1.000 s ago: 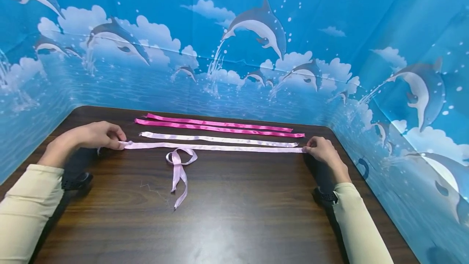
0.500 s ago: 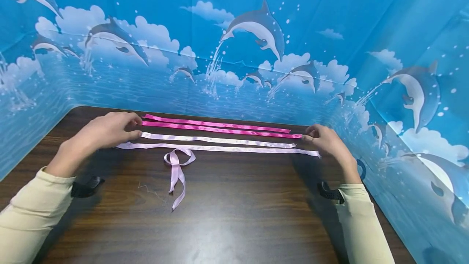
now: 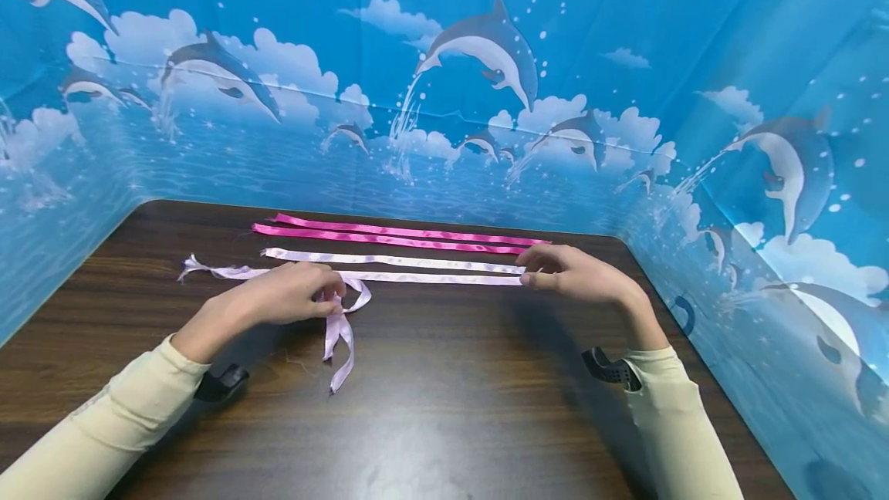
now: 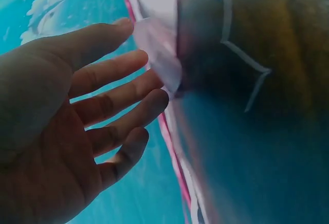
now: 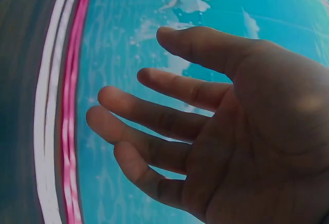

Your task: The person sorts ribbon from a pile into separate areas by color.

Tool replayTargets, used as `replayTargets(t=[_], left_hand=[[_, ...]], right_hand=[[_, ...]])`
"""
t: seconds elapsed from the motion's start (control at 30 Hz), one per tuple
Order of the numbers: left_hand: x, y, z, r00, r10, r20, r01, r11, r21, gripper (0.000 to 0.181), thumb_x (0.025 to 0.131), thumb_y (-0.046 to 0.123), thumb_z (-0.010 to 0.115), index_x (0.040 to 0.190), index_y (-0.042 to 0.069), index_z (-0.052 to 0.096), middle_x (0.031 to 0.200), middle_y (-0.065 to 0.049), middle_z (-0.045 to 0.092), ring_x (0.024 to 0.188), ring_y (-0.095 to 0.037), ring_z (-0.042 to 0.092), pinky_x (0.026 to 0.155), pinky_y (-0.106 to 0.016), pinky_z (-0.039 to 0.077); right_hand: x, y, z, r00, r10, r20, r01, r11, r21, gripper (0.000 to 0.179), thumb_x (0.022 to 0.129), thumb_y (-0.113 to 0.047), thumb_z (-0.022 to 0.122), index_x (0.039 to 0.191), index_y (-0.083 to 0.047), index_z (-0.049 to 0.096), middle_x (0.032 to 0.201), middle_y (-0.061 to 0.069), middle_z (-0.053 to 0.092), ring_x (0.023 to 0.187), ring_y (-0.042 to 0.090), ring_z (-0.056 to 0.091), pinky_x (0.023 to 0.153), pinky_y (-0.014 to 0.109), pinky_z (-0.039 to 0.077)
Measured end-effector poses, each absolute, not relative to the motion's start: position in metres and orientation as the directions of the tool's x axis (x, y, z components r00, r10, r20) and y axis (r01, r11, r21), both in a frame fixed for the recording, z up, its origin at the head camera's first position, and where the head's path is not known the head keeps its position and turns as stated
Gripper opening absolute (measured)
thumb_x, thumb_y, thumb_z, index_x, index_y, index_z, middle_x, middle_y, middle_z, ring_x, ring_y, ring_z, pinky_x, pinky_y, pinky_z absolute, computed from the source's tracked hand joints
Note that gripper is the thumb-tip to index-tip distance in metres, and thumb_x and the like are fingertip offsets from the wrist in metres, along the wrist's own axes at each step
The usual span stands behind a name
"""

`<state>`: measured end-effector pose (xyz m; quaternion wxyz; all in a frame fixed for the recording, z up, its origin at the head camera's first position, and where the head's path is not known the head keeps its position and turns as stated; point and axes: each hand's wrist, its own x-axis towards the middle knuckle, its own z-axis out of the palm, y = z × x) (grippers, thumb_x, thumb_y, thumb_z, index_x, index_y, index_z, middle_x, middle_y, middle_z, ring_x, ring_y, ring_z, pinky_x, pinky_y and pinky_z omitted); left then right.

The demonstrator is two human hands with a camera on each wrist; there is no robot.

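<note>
My left hand [image 3: 278, 295] is over the left loop of a pale pink ribbon [image 3: 339, 329] tied in a loop with two tails. In the left wrist view its fingers are spread and its fingertips are close to a pale ribbon fold [image 4: 162, 59]; I cannot tell if they touch it. My right hand [image 3: 576, 272] hovers with relaxed fingers over the right part of the straight ribbons, holding nothing. A long pale lilac ribbon [image 3: 430, 278] and a white ribbon [image 3: 417, 261] lie side by side, their right ends hidden by that hand.
Two hot pink ribbons [image 3: 403, 240] stretch along the back of the dark wooden table [image 3: 444, 407]. A blue dolphin-print cloth [image 3: 389, 99] rises behind and at the sides. Thin loose threads [image 3: 297, 361] lie left of the looped ribbon.
Both hands have left the ends of the long lilac ribbon, passing over the straight ribbons' ends. My left hand has come right to the looped ribbon; my right hand has moved left.
</note>
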<state>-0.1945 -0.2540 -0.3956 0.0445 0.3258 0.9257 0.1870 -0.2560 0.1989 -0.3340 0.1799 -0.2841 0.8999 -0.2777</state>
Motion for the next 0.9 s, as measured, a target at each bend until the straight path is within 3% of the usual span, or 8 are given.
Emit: replayTargets(t=[0.2,0.3,0.5,0.7,0.9], left_hand=[[-0.192,-0.245,-0.409,-0.766,0.639,0.067,0.623,0.713,0.322,0.016,0.092,0.028,0.077,0.098,0.014,0.073,0.084,0.009,0.060,0.075,-0.007,0.055,0.069,-0.036,0.049],[-0.190,-0.239,-0.411,-0.740,0.664,0.109,0.667,0.702,0.250,0.009,0.091,0.022,0.078,0.090,0.020,0.070,0.077,0.012,0.053,0.068,-0.004,0.048,0.062,-0.032,0.043],[-0.185,-0.230,-0.407,-0.726,0.667,0.169,0.687,0.694,0.215,0.016,0.092,0.018,0.078,0.082,0.024,0.066,0.073,0.011,0.048,0.065,-0.005,0.042,0.056,-0.029,0.036],[-0.176,-0.219,-0.391,-0.740,0.649,0.175,0.661,0.654,0.368,0.001,0.096,0.022,0.072,0.095,0.022,0.072,0.085,0.014,0.054,0.074,-0.008,0.052,0.066,-0.031,0.044],[-0.162,-0.207,-0.369,-0.679,0.718,0.153,0.656,0.498,0.567,0.006,0.098,0.018,0.068,0.100,0.022,0.072,0.091,0.015,0.060,0.082,-0.010,0.058,0.074,-0.036,0.051]], right_hand=[[-0.256,0.183,-0.347,-0.735,-0.662,-0.147,-0.447,0.635,-0.630,0.035,0.101,-0.033,0.066,0.130,-0.013,0.063,0.109,0.005,0.066,0.098,0.027,0.063,0.083,0.044,0.052],[-0.255,0.174,-0.351,-0.711,-0.693,-0.118,-0.477,0.599,-0.643,0.030,0.101,-0.029,0.067,0.126,-0.013,0.065,0.106,0.006,0.067,0.095,0.026,0.064,0.081,0.043,0.052],[-0.253,0.158,-0.360,-0.681,-0.730,-0.056,-0.526,0.541,-0.656,0.022,0.101,-0.025,0.067,0.121,-0.015,0.068,0.103,0.004,0.068,0.092,0.020,0.064,0.080,0.041,0.053],[-0.238,0.129,-0.370,-0.636,-0.772,0.009,-0.568,0.460,-0.682,0.017,0.102,-0.024,0.065,0.118,-0.019,0.069,0.106,-0.004,0.067,0.097,0.016,0.064,0.084,0.039,0.053],[-0.217,0.098,-0.379,-0.524,-0.844,0.117,-0.659,0.315,-0.683,0.030,0.101,-0.033,0.066,0.128,-0.021,0.066,0.128,-0.006,0.063,0.118,0.013,0.058,0.098,0.040,0.047]])
